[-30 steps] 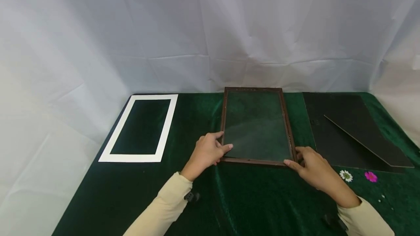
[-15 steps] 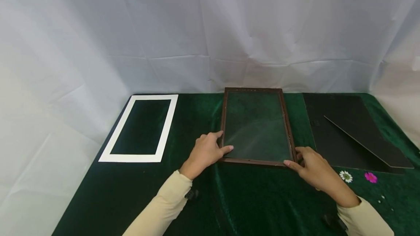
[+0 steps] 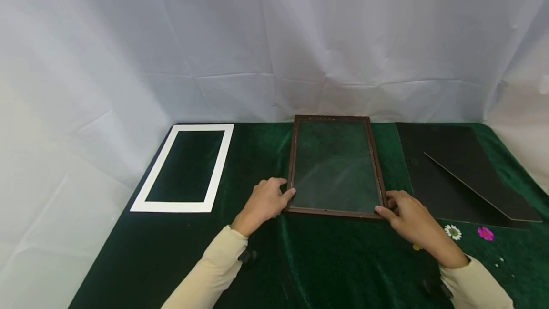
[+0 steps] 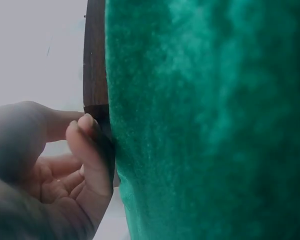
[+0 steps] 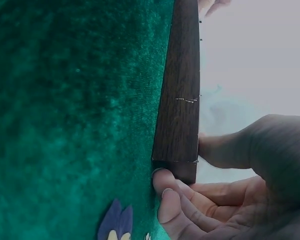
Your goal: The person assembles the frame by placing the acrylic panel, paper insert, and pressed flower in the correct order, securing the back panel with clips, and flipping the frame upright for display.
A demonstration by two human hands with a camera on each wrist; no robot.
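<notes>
Both hands grip the brown picture frame (image 3: 335, 166) on the green cloth (image 3: 326, 261): left hand (image 3: 264, 200) on its near-left corner, right hand (image 3: 409, 221) on the near-right.

Your left hand (image 3: 267, 199) reaches forward, fingers (image 4: 90, 150) curled, thumb extended. Your right hand (image 3: 409, 219) mirrors it, fingertips (image 5: 166, 186) curled, thumb on top. Both forearms angle inward in cream sleeves; grips closed.
</notes>
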